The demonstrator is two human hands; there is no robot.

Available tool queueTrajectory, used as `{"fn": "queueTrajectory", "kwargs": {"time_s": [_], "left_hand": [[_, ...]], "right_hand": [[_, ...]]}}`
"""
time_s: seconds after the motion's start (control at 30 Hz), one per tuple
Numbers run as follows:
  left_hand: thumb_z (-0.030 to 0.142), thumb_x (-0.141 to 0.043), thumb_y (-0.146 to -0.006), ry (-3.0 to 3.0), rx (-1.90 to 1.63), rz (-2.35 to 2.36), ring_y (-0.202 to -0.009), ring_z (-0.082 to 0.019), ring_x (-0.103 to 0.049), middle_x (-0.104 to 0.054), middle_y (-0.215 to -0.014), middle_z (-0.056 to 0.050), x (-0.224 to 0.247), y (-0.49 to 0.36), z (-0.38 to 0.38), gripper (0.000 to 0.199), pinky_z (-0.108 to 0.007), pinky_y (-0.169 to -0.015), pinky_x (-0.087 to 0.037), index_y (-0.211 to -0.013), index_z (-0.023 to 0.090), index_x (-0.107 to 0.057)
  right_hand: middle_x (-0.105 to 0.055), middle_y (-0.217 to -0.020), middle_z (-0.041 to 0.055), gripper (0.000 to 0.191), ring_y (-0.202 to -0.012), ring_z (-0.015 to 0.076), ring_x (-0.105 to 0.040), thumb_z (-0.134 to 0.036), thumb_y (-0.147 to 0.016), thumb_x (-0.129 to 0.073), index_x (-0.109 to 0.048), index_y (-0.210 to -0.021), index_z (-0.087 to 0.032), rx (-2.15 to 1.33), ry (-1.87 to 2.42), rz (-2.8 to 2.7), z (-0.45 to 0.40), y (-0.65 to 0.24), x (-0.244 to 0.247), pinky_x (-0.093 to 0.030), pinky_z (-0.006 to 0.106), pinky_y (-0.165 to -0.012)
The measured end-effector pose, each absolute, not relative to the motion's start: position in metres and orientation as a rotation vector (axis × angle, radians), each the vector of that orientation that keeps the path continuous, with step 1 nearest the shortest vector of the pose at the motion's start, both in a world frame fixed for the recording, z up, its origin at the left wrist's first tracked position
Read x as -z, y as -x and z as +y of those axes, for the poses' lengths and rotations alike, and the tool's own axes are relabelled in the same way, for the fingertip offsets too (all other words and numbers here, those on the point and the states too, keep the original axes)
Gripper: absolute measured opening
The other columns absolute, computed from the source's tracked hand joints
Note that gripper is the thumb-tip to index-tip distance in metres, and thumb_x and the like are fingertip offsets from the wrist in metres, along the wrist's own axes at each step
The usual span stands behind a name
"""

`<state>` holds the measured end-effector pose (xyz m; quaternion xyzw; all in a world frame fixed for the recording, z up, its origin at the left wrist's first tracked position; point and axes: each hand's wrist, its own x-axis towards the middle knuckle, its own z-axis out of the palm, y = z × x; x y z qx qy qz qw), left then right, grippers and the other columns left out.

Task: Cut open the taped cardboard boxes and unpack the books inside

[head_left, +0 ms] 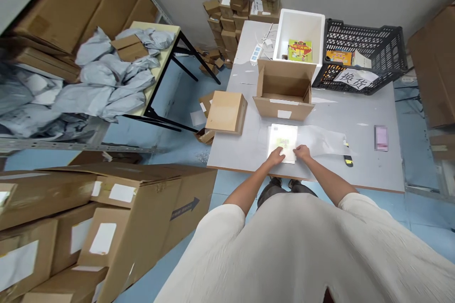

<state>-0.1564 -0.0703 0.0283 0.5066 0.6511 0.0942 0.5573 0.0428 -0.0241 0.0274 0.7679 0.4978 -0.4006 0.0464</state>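
A white booklet (283, 132) with pale green print lies near the table's front edge. My left hand (276, 156) grips its lower left part, the thumb on top. At the lower right edge, my right hand (302, 152) has its fingers pinched together on the booklet; whether film is caught there too, I cannot tell. A translucent plastic sheet (322, 140) stretches rightward from the booklet, and a strip of it shows along the left side. On the sheet's far right end lies a black and yellow box cutter (348, 156).
Behind the booklet stands an open cardboard box (283, 108); a closed carton (225, 112) sits left. Farther back are a white bin (284, 28), a black crate (389, 57) and a power strip (256, 53). A phone (381, 138) lies right. Grey parcels (106, 73) fill the left side.
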Motion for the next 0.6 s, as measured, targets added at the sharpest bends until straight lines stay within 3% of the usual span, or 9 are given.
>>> {"fn": "queueTrajectory", "kwargs": {"time_s": [0.17,0.3,0.43,0.6], "left_hand": [[0.026,-0.067,-0.095,-1.228,-0.178,1.506,-0.146,-0.032,-0.064,-0.065,-0.160,-0.015,-0.029,0.160,-0.071,0.054,-0.042,-0.122,-0.051,-0.149,0.019,-0.063],[0.031,-0.068,-0.099,-1.193,-0.205,1.509,-0.142,-0.031,-0.066,-0.066,-0.159,-0.014,-0.035,0.161,-0.070,0.048,-0.042,-0.120,-0.052,-0.146,0.021,-0.065],[0.033,-0.068,-0.103,-1.163,-0.347,1.516,-0.133,-0.028,-0.071,-0.069,-0.154,-0.012,-0.047,0.161,-0.064,0.039,-0.039,-0.117,-0.055,-0.141,0.022,-0.069],[0.017,-0.063,-0.099,-1.215,-0.487,1.534,-0.129,-0.026,-0.072,-0.071,-0.149,-0.012,-0.060,0.161,-0.051,0.039,-0.043,-0.119,-0.054,-0.136,0.020,-0.072]], "right_hand": [[-0.082,-0.099,0.0109,0.011,-0.093,0.0271,-0.076,-0.017,-0.075,-0.071,-0.076,-0.083,-0.022,1.190,-2.377,1.549,-0.024,-0.049,-0.033,-0.053,0.030,-0.074],[-0.078,-0.089,0.0055,0.004,-0.087,0.0241,-0.070,-0.022,-0.076,-0.066,-0.068,-0.076,-0.025,1.289,-2.435,1.666,-0.028,-0.054,-0.050,-0.050,0.029,-0.073],[-0.067,-0.074,-0.0013,0.007,-0.077,0.0206,-0.062,-0.031,-0.080,-0.060,-0.058,-0.075,-0.026,1.584,-2.460,1.801,-0.035,-0.052,-0.071,-0.048,0.028,-0.073],[-0.052,-0.069,-0.0044,0.015,-0.072,0.0173,-0.052,-0.034,-0.079,-0.060,-0.049,-0.073,-0.026,2.010,-2.324,1.925,-0.036,-0.040,-0.090,-0.045,0.027,-0.071]]}}
